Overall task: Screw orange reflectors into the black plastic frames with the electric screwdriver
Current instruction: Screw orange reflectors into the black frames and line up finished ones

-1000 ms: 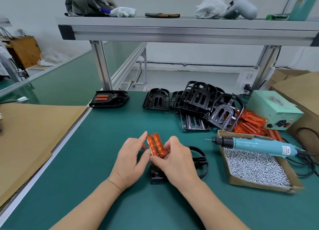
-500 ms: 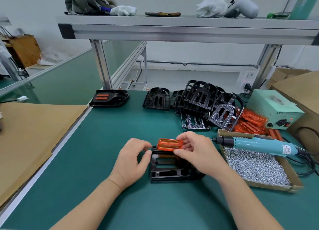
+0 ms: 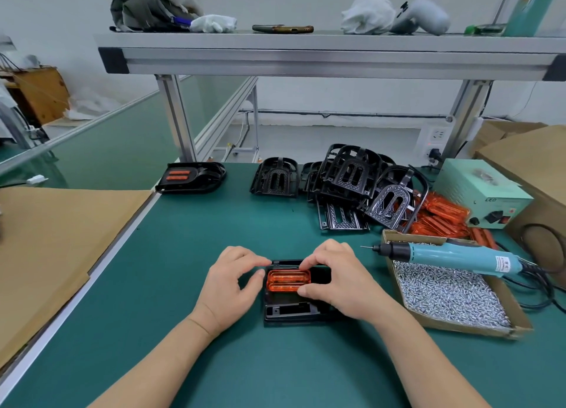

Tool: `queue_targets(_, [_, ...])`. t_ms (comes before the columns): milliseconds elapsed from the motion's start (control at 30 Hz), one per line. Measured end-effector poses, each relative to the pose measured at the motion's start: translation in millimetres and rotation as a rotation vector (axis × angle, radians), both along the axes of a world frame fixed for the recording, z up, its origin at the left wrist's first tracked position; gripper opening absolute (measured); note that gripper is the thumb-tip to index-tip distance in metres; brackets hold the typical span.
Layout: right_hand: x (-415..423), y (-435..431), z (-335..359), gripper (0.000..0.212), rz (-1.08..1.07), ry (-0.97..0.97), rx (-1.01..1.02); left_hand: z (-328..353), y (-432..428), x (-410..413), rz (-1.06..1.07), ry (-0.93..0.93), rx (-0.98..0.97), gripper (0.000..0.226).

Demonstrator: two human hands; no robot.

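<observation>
A black plastic frame (image 3: 289, 311) lies flat on the green mat in front of me. An orange reflector (image 3: 288, 280) sits in the frame's far half. My left hand (image 3: 231, 285) grips the frame's left edge. My right hand (image 3: 340, 280) pinches the reflector between forefinger and thumb and covers the frame's right side. The blue electric screwdriver (image 3: 450, 254) rests unheld across a cardboard box of silver screws (image 3: 450, 297) to the right.
A heap of black frames (image 3: 349, 184) and loose orange reflectors (image 3: 441, 216) lie at the back right beside a green power unit (image 3: 481, 193). One frame fitted with reflectors (image 3: 191, 176) stands at the back left. Cardboard (image 3: 49, 242) covers the left bench.
My right hand has turned the reflector flat and lowered it from above the frame's far edge into the frame. My left hand has shifted onto the frame's left edge.
</observation>
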State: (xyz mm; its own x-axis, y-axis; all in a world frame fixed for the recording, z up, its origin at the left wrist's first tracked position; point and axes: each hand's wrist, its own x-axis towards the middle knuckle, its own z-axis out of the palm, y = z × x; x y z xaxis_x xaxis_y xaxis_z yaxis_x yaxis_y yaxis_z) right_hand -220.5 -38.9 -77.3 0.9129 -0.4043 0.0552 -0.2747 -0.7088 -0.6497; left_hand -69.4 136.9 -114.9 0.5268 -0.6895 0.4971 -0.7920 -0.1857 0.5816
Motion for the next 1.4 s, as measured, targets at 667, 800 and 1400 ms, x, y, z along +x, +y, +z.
queue_targets(667, [3.1, 0.4, 14.8, 0.016, -0.001, 0.133, -0.129, -5.0, -2.6, 2.0, -0.081, 0.020, 0.095, 0.017])
queue_targets(800, [6.4, 6.9, 9.3, 0.009, -0.044, 0.120, -0.259, -7.0, -2.3, 1.9, -0.136, 0.060, 0.135, 0.028])
queue_targets(1400, [-82.2, -59.0, 28.7, 0.010, -0.557, 0.462, -0.407, -3.4, -4.3, 1.8, -0.258, 0.051, 0.385, 0.076])
